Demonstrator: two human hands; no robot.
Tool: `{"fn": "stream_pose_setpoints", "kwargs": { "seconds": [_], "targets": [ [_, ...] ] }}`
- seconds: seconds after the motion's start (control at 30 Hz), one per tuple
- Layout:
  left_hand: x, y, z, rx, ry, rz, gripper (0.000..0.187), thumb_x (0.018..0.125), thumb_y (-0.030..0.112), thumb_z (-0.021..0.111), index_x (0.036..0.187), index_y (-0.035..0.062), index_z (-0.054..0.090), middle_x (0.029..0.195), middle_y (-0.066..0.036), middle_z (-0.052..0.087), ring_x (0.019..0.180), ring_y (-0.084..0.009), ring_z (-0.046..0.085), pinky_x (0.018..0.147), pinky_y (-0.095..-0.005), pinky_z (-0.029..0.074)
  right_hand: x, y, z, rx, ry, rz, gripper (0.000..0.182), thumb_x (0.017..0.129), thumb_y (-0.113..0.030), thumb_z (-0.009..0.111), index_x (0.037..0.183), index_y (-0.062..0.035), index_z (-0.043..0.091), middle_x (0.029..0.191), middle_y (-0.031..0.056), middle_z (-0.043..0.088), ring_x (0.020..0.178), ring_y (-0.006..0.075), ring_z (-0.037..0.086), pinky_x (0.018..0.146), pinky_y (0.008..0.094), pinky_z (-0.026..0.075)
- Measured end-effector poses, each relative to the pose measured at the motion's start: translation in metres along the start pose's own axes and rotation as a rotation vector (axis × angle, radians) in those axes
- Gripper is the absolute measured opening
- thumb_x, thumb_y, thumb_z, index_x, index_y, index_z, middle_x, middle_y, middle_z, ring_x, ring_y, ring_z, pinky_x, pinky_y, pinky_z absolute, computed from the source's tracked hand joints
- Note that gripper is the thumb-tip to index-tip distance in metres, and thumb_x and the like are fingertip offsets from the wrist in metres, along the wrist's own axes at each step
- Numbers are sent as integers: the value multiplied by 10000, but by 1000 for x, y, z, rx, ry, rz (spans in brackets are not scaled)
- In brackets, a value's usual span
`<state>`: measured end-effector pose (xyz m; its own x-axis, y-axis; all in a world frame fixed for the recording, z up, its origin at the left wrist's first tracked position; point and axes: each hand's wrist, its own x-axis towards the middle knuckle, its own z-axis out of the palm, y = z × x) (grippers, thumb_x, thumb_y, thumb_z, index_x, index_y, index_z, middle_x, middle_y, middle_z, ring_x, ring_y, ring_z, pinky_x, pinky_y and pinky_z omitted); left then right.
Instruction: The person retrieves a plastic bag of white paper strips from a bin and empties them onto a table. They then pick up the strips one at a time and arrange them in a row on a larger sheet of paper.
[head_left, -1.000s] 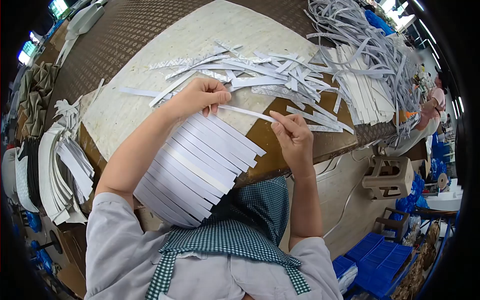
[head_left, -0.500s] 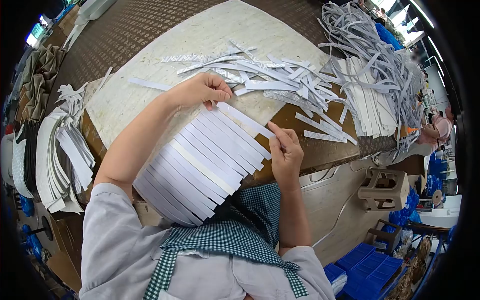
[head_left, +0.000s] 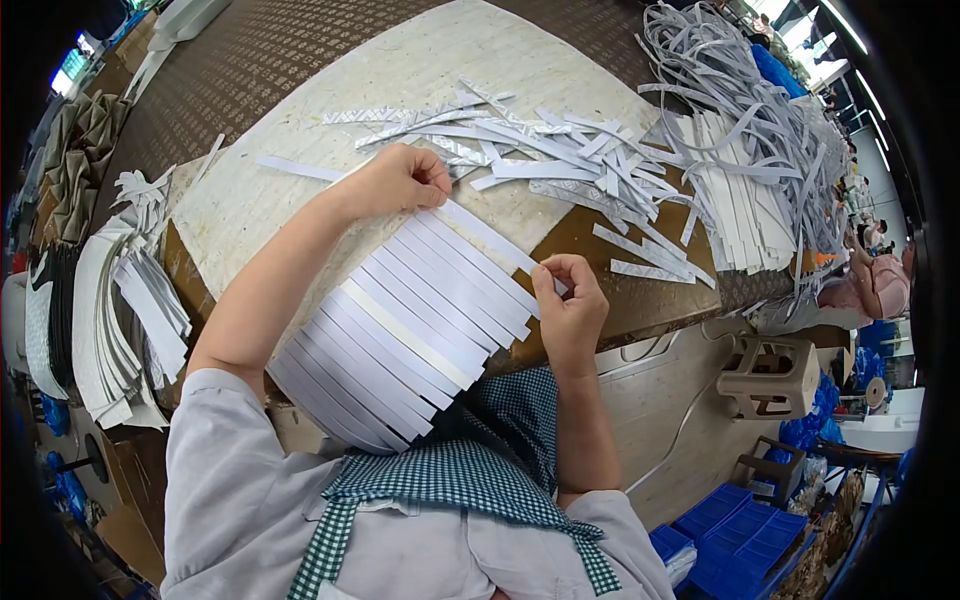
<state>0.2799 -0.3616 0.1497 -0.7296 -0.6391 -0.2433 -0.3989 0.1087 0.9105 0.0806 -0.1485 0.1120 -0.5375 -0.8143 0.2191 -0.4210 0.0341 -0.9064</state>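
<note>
A long white strip [head_left: 487, 234] runs between my two hands, along the far edge of a panel of parallel white strips [head_left: 400, 320]. My left hand [head_left: 408, 182] pinches the strip's far-left end, fingers curled. Its other end is held between thumb and fingers of my right hand [head_left: 570, 305]. The panel lies over the table's near edge, above my checked apron, with one yellowish strip [head_left: 405, 335] across its middle. Beyond my hands lies a heap of loose grey-white strips [head_left: 560, 145].
At left hang stacked white pieces [head_left: 105, 320]. A big tangle of grey strips [head_left: 740, 100] and a white strip pile [head_left: 735, 200] fill the table's right end. A beige stool [head_left: 768, 378] and blue crates [head_left: 735, 540] stand below. A person in pink [head_left: 870, 285] is at far right.
Both hands have shifted only slightly, and my right fingers have changed their pinch on the strip. The person in pink has moved a little.
</note>
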Motion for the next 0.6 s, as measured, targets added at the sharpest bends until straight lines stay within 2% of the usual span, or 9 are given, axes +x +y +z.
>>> {"fn": "stream_pose_setpoints", "kwargs": {
  "seconds": [0.27, 0.37, 0.43, 0.57, 0.6],
  "targets": [
    [9, -2, -2, 406, 11, 79, 56, 799, 55, 708, 823, 6, 695, 815, -59, 670, 753, -144, 608, 694, -296, 497, 0, -7, -1, -4, -66, 89, 86, 867, -94, 721, 868, -33, 660, 732, 19, 640, 610, 88, 568, 584, 252, 469],
    [14, -6, -4, 505, 27, 203, 85, 765, 89, 696, 817, 27, 721, 750, -110, 696, 705, -209, 647, 677, -345, 514, 0, -6, -1, -12, -97, 61, 77, 878, -84, 713, 874, -28, 661, 721, -8, 628, 610, 58, 546, 581, 229, 458],
    [15, -6, -3, 527, 31, 212, 92, 761, 95, 691, 819, 33, 726, 758, -115, 699, 716, -223, 655, 681, -355, 515, 0, -5, -1, -38, -107, 43, 57, 891, -51, 703, 887, -13, 660, 722, -50, 609, 633, 10, 513, 583, 186, 437],
    [17, -5, -3, 582, 11, 213, 107, 764, 121, 679, 822, 49, 734, 760, -121, 703, 740, -257, 668, 690, -371, 521, 0, -5, -2, -62, -120, 35, 58, 883, -56, 700, 881, -13, 662, 713, -38, 615, 624, 20, 522, 582, 198, 444],
    [16, -3, -2, 637, 9, 184, 100, 769, 115, 676, 826, 48, 723, 808, -116, 686, 772, -258, 658, 707, -370, 516, 0, -4, -2, -87, -125, 29, 59, 881, -59, 699, 878, -13, 663, 709, -33, 617, 620, 23, 525, 579, 203, 445]
  ]
}}
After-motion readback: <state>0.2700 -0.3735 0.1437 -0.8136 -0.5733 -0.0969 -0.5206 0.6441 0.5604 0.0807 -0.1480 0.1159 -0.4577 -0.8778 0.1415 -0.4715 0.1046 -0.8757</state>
